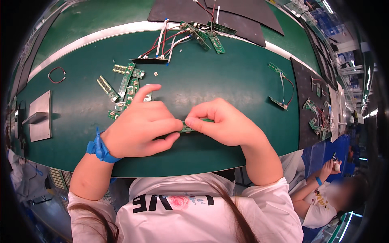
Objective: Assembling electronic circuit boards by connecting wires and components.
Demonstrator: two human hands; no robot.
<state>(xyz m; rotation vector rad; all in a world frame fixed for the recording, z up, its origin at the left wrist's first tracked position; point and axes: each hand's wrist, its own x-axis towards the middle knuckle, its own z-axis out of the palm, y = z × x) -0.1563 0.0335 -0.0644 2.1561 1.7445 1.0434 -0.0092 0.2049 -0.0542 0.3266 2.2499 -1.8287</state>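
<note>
We have both hands on one small green circuit board [187, 128], held just above the near part of the green worktop [194, 158] and mostly hidden by the fingers. Our left hand [146, 126] grips its left end, thumb below and one finger raised well away from the board. Our right hand [221, 122] pinches the right end between thumb and forefinger. A blue wrist strap [99, 149] circles our left wrist.

Just beyond the left hand we see a loose heap of circuit boards [126, 82] — some overlapping — with a tiny pale square piece [155, 74] near it. Farther left lie a looped cable [56, 75] and a metal bracket [40, 117]. At the far edge sits a cluster of wired boards [198, 37]; to our right, two small boards [278, 103] are joined by wires, near a black mat [302, 93].
</note>
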